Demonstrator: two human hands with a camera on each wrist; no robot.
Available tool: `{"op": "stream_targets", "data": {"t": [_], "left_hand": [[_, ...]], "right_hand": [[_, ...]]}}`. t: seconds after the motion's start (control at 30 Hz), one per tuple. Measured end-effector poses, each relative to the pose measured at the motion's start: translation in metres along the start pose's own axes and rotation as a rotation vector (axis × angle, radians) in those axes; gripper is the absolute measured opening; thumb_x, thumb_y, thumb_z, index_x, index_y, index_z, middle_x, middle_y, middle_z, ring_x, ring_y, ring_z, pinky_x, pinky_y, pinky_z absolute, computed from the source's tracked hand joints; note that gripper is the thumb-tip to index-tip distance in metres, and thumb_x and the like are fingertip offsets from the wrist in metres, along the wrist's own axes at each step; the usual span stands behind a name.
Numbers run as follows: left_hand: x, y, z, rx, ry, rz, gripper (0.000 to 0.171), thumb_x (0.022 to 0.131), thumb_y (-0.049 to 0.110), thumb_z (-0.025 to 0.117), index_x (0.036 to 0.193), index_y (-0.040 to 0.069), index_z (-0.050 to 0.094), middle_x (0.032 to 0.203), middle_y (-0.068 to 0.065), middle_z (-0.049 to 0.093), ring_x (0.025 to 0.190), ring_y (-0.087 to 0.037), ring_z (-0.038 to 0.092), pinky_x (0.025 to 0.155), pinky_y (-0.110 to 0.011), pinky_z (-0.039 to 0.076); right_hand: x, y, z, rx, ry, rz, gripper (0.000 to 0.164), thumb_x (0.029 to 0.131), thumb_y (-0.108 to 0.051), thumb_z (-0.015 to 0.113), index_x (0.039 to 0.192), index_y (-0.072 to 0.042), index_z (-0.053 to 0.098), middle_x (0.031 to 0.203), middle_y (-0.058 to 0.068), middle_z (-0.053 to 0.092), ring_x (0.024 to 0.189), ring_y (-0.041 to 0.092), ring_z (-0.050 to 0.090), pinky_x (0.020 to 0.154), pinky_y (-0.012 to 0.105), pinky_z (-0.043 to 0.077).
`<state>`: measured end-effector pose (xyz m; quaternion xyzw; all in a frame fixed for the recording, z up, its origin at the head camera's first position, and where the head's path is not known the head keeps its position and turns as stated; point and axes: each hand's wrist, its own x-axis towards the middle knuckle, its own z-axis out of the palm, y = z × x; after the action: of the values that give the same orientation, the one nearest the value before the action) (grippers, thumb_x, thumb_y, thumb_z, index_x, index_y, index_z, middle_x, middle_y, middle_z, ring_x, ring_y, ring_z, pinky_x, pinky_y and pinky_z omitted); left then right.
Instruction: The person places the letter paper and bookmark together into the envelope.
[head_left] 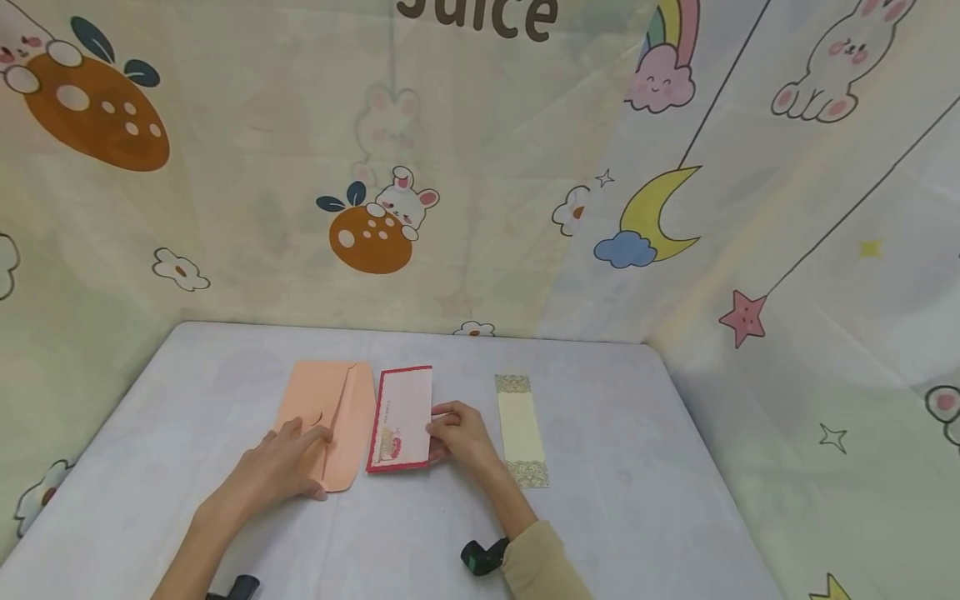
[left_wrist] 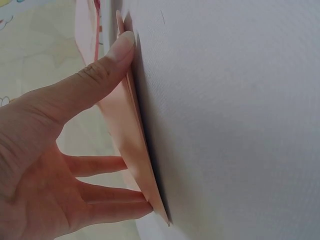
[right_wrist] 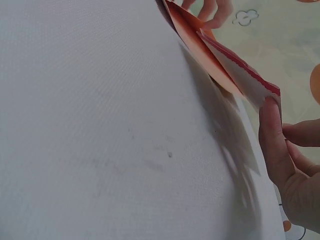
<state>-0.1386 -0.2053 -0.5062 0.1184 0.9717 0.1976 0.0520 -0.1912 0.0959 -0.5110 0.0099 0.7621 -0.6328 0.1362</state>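
A peach envelope (head_left: 318,387) lies flat, its open side toward the right. My left hand (head_left: 277,467) rests on it with fingers spread; in the left wrist view the thumb (left_wrist: 107,62) touches its edge and the straight fingers lie on its face. Just right of the envelope is a pale pink card (head_left: 405,400) with a red border and a small printed picture. Its right edge is pinched between thumb and fingers of my right hand (head_left: 465,437). In the right wrist view the card (right_wrist: 245,75) is raised at a slant, its far end overlapping the envelope's parted mouth (right_wrist: 200,50).
A cream strip (head_left: 519,425) with glittery gold ends lies on the white table (head_left: 615,433) to the right of my right hand. Patterned cloth (head_left: 480,250) with cartoon rabbits hangs behind and along the sides. Dark wrist devices (head_left: 483,557) show near both forearms.
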Motion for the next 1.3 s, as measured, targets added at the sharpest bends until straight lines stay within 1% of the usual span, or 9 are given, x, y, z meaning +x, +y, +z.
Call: {"op": "stream_targets", "data": {"t": [0.23,0.5,0.73,1.03,1.13,1.3], "left_hand": [[0.002,0.001,0.000,0.010,-0.010,-0.018,0.071,0.061,0.038,0.098,0.120,0.024,0.062,0.140,-0.027,0.051,0.104,-0.057,0.058,0.068,-0.066,0.050],[0.002,0.002,0.000,0.009,-0.016,-0.027,0.070,0.061,0.038,0.098,0.120,0.025,0.062,0.137,-0.028,0.052,0.105,-0.059,0.057,0.069,-0.066,0.051],[0.003,0.003,0.000,0.010,-0.025,-0.019,0.071,0.062,0.037,0.098,0.121,0.023,0.061,0.137,-0.032,0.051,0.114,-0.070,0.052,0.075,-0.076,0.048],[0.003,0.003,-0.001,0.014,-0.029,-0.022,0.076,0.061,0.040,0.098,0.125,0.022,0.061,0.132,-0.029,0.053,0.111,-0.066,0.055,0.075,-0.073,0.050],[0.003,0.003,-0.001,0.017,-0.032,-0.023,0.078,0.061,0.041,0.097,0.127,0.021,0.061,0.132,-0.030,0.052,0.109,-0.068,0.055,0.074,-0.073,0.050],[0.002,0.003,-0.001,0.018,-0.030,-0.023,0.080,0.061,0.042,0.097,0.129,0.020,0.060,0.134,-0.032,0.052,0.109,-0.070,0.054,0.073,-0.073,0.050]], "right_hand": [[0.003,-0.002,0.012,-0.003,-0.014,-0.008,0.028,0.092,-0.004,0.069,0.119,0.002,0.064,0.090,0.011,0.073,0.069,0.019,0.069,0.061,0.032,0.059],[0.008,-0.002,0.026,-0.005,-0.021,-0.007,0.026,0.093,-0.004,0.069,0.118,0.001,0.064,0.090,0.009,0.073,0.069,0.016,0.069,0.061,0.032,0.060],[0.012,-0.001,0.036,0.011,-0.023,-0.004,0.025,0.093,-0.004,0.070,0.117,0.000,0.064,0.088,0.007,0.073,0.069,0.017,0.069,0.060,0.032,0.060],[0.015,-0.001,0.044,0.042,-0.045,0.018,0.025,0.094,-0.004,0.069,0.117,0.000,0.064,0.091,0.008,0.074,0.069,0.018,0.071,0.062,0.035,0.061],[0.016,0.000,0.047,0.065,-0.053,0.013,0.025,0.093,-0.003,0.069,0.117,0.001,0.063,0.091,0.009,0.074,0.069,0.020,0.072,0.062,0.037,0.061],[0.017,0.000,0.052,0.094,-0.067,0.005,0.026,0.093,0.000,0.068,0.118,0.004,0.062,0.090,0.011,0.074,0.066,0.018,0.071,0.062,0.038,0.061]]}}
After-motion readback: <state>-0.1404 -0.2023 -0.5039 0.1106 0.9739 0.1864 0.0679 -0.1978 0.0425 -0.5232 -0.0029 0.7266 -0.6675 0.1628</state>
